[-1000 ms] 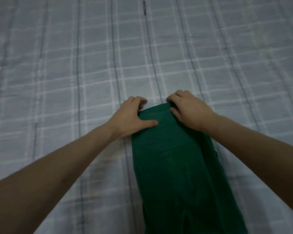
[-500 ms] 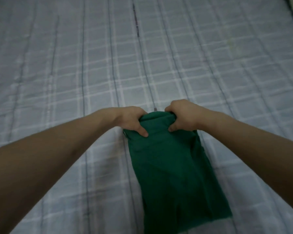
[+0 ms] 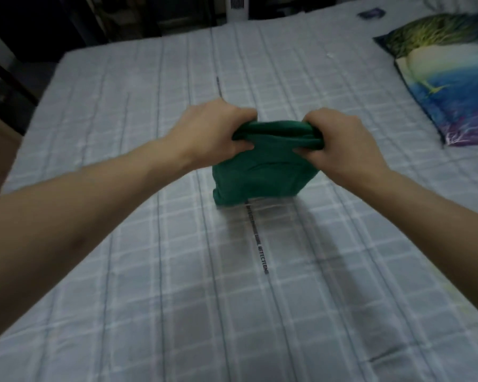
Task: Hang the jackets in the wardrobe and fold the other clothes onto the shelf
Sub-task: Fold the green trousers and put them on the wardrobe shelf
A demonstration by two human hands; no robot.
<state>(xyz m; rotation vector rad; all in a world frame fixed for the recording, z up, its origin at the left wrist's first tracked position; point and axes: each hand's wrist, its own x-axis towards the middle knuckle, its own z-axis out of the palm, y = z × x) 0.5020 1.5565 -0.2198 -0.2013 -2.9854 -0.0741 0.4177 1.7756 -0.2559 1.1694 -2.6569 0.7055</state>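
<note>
My left hand [image 3: 215, 133] and right hand [image 3: 340, 142] both grip the folded green garment [image 3: 262, 175], lifted just above the bed [image 3: 149, 271]; folding looks done, shelving remains.

A home bedroom, dimly lit; a wide bed [image 3: 149, 285] under a pale grey checked sheet, a pillow [image 3: 450, 78] with a blue and green print at its right edge; dark furniture [image 3: 3, 86] and a white appliance [image 3: 237, 6] beyond the far side
</note>
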